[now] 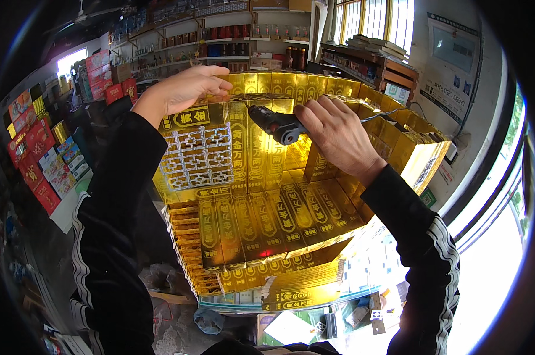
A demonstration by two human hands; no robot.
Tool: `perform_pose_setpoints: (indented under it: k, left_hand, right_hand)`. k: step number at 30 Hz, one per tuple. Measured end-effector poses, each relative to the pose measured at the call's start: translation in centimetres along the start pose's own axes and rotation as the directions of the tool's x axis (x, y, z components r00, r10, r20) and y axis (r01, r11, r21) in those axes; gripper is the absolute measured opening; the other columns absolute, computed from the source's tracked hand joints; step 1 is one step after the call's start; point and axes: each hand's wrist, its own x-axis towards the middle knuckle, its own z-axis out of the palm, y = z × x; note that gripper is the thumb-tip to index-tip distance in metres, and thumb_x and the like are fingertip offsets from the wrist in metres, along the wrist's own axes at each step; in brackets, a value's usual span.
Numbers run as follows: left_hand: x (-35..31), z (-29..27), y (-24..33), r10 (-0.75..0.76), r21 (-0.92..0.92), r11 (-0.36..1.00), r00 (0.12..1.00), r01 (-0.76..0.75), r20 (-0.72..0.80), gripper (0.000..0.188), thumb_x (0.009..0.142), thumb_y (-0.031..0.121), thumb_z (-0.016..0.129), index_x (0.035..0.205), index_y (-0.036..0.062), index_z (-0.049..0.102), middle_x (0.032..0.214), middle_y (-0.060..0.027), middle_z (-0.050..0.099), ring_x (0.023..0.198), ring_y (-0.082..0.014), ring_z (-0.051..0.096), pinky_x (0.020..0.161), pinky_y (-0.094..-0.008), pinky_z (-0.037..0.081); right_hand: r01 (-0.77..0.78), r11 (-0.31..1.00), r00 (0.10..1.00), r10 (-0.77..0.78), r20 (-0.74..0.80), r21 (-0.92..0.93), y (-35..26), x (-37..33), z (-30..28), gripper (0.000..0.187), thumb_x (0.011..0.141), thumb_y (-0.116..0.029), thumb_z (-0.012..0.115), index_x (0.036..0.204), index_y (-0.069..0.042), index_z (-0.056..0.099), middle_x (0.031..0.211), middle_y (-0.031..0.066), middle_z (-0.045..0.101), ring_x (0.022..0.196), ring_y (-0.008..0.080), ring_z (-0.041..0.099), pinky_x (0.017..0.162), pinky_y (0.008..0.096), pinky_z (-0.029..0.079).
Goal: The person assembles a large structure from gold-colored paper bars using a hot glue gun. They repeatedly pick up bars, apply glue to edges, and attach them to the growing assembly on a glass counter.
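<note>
"What do our hands do here?"

"Our right hand grips a black tool, its nose pointing left, near the upper part of the gold model."

"And our left hand?"

"It is at the model's upper left edge, fingers bent; we cannot tell whether they pinch it."

"Where does the model stand?"

"Right in front of us, on the glass table, with a silver lattice below our left hand."

"What else do we see?"

"A gold stack by the table's near edge, shelves behind the model, and red boxes off to our left."
</note>
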Motion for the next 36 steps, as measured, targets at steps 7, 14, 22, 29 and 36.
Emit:
perform_pose_setpoints:
  k: [7, 14, 22, 29, 36]
  left_hand:
    - [-0.1, 0.5, 0.5, 0.045, 0.115, 0.992, 0.995, -0.054, 0.086, 0.048, 0.093, 0.017, 0.052, 0.140, 0.0114, 0.046, 0.133, -0.0150, 0.046, 0.119, -0.0200, 0.050, 0.104, -0.0284, 0.036]
    - [-0.2, 0.7, 0.7, 0.029, 0.086, 0.996, 0.997, -0.035, 0.075, 0.050, 0.093, 0.017, 0.053, 0.141, 0.0106, 0.044, 0.134, -0.0161, 0.045, 0.119, -0.0196, 0.050, 0.103, -0.0283, 0.036]
    - [0.0, 0.2, 0.6, -0.014, 0.060, 0.998, 0.997, 0.010, 0.071, 0.056, 0.093, 0.018, 0.054, 0.144, 0.0020, 0.036, 0.139, -0.0184, 0.043, 0.125, -0.0227, 0.047, 0.106, -0.0311, 0.035]
    - [0.0, 0.0, 0.5, -0.018, 0.049, 0.999, 0.997, 0.014, 0.069, 0.056, 0.093, 0.016, 0.053, 0.143, -0.0001, 0.035, 0.140, -0.0185, 0.042, 0.126, -0.0234, 0.045, 0.107, -0.0312, 0.034]
    - [-0.2, 0.2, 0.6, -0.011, 0.021, 1.000, 0.998, 0.010, 0.059, 0.055, 0.093, 0.014, 0.052, 0.144, -0.0004, 0.035, 0.141, -0.0187, 0.042, 0.126, -0.0235, 0.046, 0.107, -0.0315, 0.035]
  right_hand:
    - [-0.022, 0.996, 1.000, 0.020, -0.021, -0.085, -0.4, -0.5, 0.6, 0.023, 0.080, -0.011, 0.056, 0.101, -0.008, 0.047, 0.087, 0.0032, 0.049, 0.083, 0.0187, 0.053, 0.073, 0.0305, 0.044]
    - [0.013, 1.000, 1.000, -0.013, -0.025, 0.002, -1.2, -1.2, 0.7, 0.025, 0.080, -0.009, 0.056, 0.105, -0.006, 0.050, 0.086, 0.0045, 0.051, 0.079, 0.0198, 0.053, 0.070, 0.0320, 0.044]
    - [-0.107, 0.994, 0.992, 0.108, -0.062, 0.017, -0.6, -0.3, 0.5, 0.021, 0.078, -0.006, 0.058, 0.097, -0.007, 0.047, 0.084, 0.0046, 0.050, 0.081, 0.0213, 0.054, 0.073, 0.0337, 0.045]
    - [-0.317, 0.911, 0.946, 0.324, 0.018, 0.264, -0.2, 1.3, -0.1, 0.019, 0.087, -0.011, 0.059, 0.098, -0.004, 0.045, 0.086, 0.0126, 0.058, 0.079, 0.0313, 0.060, 0.068, 0.0418, 0.046]
    - [-0.394, 0.849, 0.917, 0.334, 0.220, 0.352, 0.3, 2.3, -0.3, 0.025, 0.095, -0.022, 0.054, 0.106, -0.003, 0.041, 0.080, 0.0193, 0.059, 0.069, 0.0392, 0.059, 0.060, 0.0474, 0.043]
